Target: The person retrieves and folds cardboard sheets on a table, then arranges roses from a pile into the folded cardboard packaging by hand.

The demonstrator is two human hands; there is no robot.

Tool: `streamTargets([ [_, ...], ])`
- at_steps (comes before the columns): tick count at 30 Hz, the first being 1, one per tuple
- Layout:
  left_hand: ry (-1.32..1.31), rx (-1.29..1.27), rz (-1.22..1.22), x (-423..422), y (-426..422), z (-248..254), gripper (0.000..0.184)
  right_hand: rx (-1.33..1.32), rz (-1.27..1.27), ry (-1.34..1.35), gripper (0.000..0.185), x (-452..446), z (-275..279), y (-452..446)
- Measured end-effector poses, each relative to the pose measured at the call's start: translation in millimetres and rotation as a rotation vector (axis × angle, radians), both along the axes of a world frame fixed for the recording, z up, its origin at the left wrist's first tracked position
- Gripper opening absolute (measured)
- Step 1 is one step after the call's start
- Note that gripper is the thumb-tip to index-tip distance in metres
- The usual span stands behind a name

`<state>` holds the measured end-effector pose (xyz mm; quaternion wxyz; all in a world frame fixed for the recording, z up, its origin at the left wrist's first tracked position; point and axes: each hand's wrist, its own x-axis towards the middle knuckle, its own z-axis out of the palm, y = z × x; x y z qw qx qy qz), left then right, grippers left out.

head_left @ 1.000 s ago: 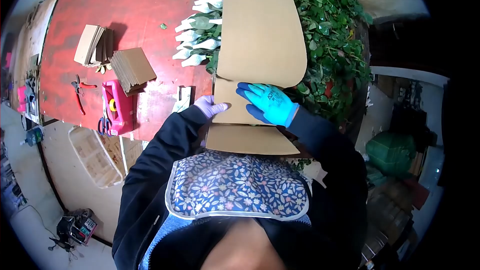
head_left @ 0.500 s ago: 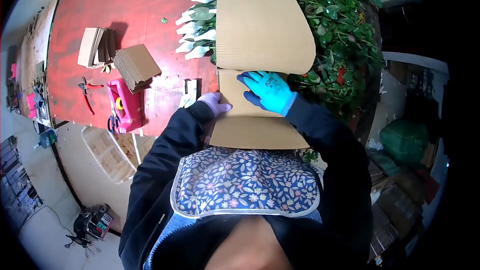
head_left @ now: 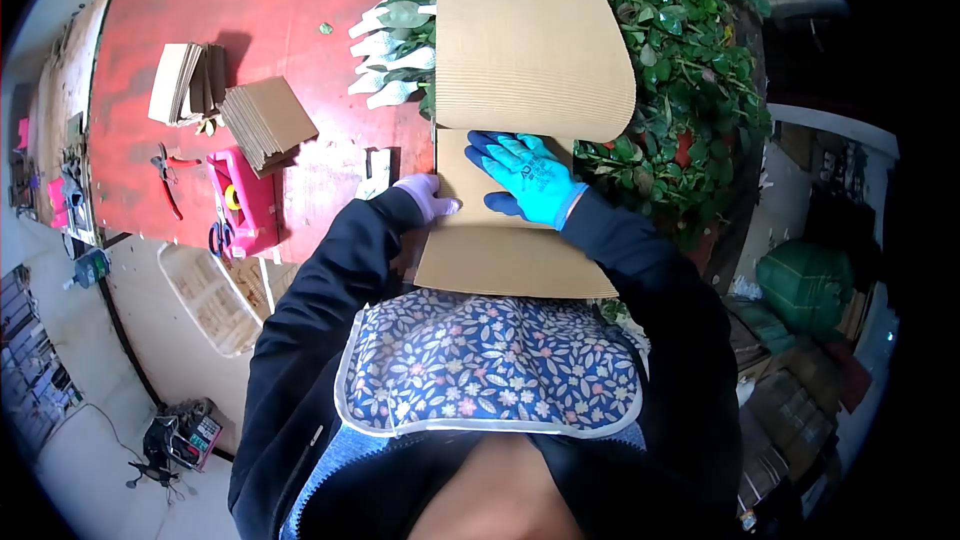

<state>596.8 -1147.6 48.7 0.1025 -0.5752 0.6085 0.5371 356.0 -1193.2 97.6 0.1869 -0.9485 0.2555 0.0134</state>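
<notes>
The right hand (head_left: 527, 180) lies flat, fingers extended, on the bent cardboard (head_left: 533, 45) upon the red table (head_left: 300, 0); the left hand (head_left: 427, 197) has its thumb over the cardboard's left edge, whether pinching I cannot tell

The right hand (head_left: 527, 180) now lies a little closer to the cardboard's upper flap (head_left: 535, 45), its gloved fingers spread wider than before.

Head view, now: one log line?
left hand: at left edge of cardboard | right hand: flat on cardboard | leafy pile: right of cardboard
</notes>
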Motion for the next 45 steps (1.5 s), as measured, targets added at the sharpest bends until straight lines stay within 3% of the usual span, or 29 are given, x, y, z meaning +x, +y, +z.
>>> streamTargets([
  [5, 0.034, -0.086, -0.008, 10.2, 4.1, 1.9, 0.051, -0.037, -0.003, -0.003, 0.071, 7.3, 9.3, 3.6],
  [7, -0.238, -0.279, -0.06, 28.9, -4.2, 13.7, 0.06, -0.061, -0.009, -0.004, 0.072, 7.4, 4.4, 5.4],
  [8, -0.223, -0.371, 0.144, 50.5, -10.7, 23.2, 0.058, -0.066, -0.01, -0.009, 0.073, 7.0, 2.5, 6.3],
  [9, -0.373, -0.456, 0.357, 69.5, -21.4, 57.8, 0.057, -0.069, -0.022, -0.009, 0.074, 6.4, 0.9, 6.9],
  [10, -0.358, -0.681, 0.596, 98.7, -25.8, 42.3, 0.06, -0.045, -0.02, -0.006, 0.074, 6.2, 1.2, 6.9],
  [11, -0.596, -0.981, 0.59, 126.0, -34.4, 34.6, 0.068, -0.043, -0.024, -0.011, 0.074, 8.0, 1.0, 7.3],
  [12, -0.784, -1.0, 0.608, 145.4, -42.1, 43.9, 0.071, -0.03, -0.016, -0.009, 0.073, 8.0, 1.6, 6.3],
  [14, -0.841, -0.936, 0.677, 182.4, -48.2, 36.5, 0.085, -0.02, -0.014, 0.011, 0.073, 4.8, 4.7, 5.7],
  [19, -0.685, -0.654, 0.786, 225.5, -47.9, 20.1, 0.083, -0.002, -0.008, 0.012, 0.07, 7.4, 10.8, 4.9],
  [21, -0.682, -0.797, 0.775, 241.8, -41.9, -0.6, 0.075, -0.002, -0.014, 0.012, 0.069, 6.8, 6.4, 4.1],
  [22, -0.628, -0.711, 0.811, 235.5, -40.0, 13.6, 0.067, -0.006, -0.014, 0.01, 0.069, 7.3, 5.6, 4.0],
  [23, -0.474, -0.615, 0.852, 232.2, -38.0, 26.4, 0.056, -0.011, -0.012, 0.006, 0.069, 7.5, 4.8, 4.2],
  [25, -0.029, -0.737, 0.97, 243.7, -24.5, 13.4, 0.042, -0.025, -0.014, 0.017, 0.07, 6.9, 2.6, 3.9],
  [26, 0.337, -0.751, 1.051, 239.8, -14.6, 11.2, 0.031, -0.019, -0.012, 0.021, 0.07, 6.9, 3.7, 3.2],
  [28, 0.725, -0.392, 1.0, 190.6, 7.0, 63.4, 0.027, -0.01, -0.002, 0.033, 0.071, 6.3, 4.7, 3.5],
  [29, 0.737, -0.446, 0.922, 155.5, 18.1, 73.4, 0.027, -0.005, -0.004, 0.054, 0.07, 6.0, 4.7, 2.8],
  [30, 0.801, -0.291, 0.677, 126.4, 18.4, 93.5, 0.025, 0.001, -0.005, 0.076, 0.069, 5.5, 4.4, 2.5],
  [31, 0.689, -0.21, 0.493, 106.6, 25.2, 67.9, 0.028, 0.0, 0.007, 0.084, 0.069, 4.0, -1.4, 1.8],
  [32, 0.796, -0.12, 0.397, 69.5, 24.4, 53.0, 0.031, -0.091, 0.007, 0.044, 0.067, 1.2, -14.0, 2.8],
  [33, 0.909, -0.131, 0.406, 28.8, 20.8, 70.2, 0.035, -0.183, 0.008, 0.006, 0.066, -2.3, -26.0, 3.9],
  [35, 1.193, 0.087, 0.613, -22.2, 21.3, 36.4, 0.041, 0.462, -0.147, -0.132, 0.063, -2.9, -48.0, -1.0],
  [37, 1.134, 0.029, 0.834, -45.5, 21.7, 3.8, 0.033, 0.135, -0.037, 0.045, 0.062, -6.3, -54.8, -3.7],
  [39, 0.7, -0.307, 0.653, -34.3, 17.3, -35.1, 0.025, 0.025, 0.129, 0.381, 0.061, -10.6, -36.5, -10.4],
  [40, 0.738, -0.397, 0.745, -32.5, 17.0, -26.2, 0.021, -0.002, 0.13, 0.138, 0.057, -10.7, -27.5, -11.0],
  [41, 0.587, -0.42, 0.72, -32.1, 16.0, -22.3, 0.024, -0.02, 0.127, -0.113, 0.054, -10.7, -20.9, -12.8],
  [45, 0.493, -0.495, 0.704, -37.3, 15.9, -16.4, 0.023, 0.01, 0.17, -0.015, 0.039, -15.9, -3.7, -15.2],
])
